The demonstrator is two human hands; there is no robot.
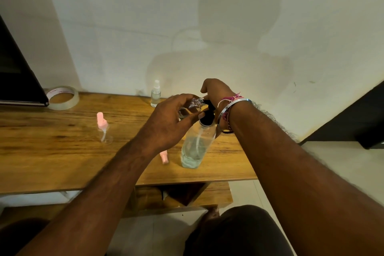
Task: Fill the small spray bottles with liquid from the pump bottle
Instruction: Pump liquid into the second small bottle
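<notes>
The left hand (172,122) grips a small uncapped spray bottle (194,104) tilted with its long axis toward 3 o'clock, its mouth touching the black nozzle of the pump bottle (197,145), whose head the right hand (216,91) presses from 12 o'clock.

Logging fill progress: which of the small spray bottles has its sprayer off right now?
The one in the left hand, an uncapped clear bottle tilted at the pump nozzle. The pink-capped bottle and white-capped bottle stand closed.
</notes>
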